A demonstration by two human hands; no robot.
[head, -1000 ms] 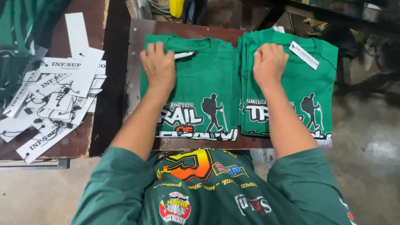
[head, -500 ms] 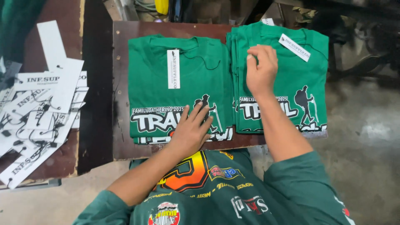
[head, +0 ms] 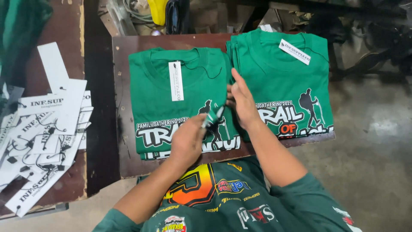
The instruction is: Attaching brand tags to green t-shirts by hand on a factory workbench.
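Two stacks of folded green printed T-shirts lie side by side on a dark brown board [head: 124, 86]. The left stack [head: 171, 107] carries a white hang tag [head: 176, 80] on its chest; the right stack [head: 292, 73] has a slanted white tag [head: 295, 52] near the collar. My left hand [head: 187, 141] pinches the lower right edge of the top left shirt and lifts a small fold. Next to it, my right hand [head: 241, 102] rests edge-on along the seam between the two stacks, fingers straight.
A pile of white paper hang tags with strings [head: 40, 133] covers a brown table at the left. Beyond the board sit a yellow object [head: 159, 9] and dark cables [head: 176, 15]. Grey concrete floor [head: 373, 141] lies to the right.
My left hand slid from the left shirt's collar down to its lower right edge and pinched the cloth. My right hand came off the right stack to the gap between stacks.
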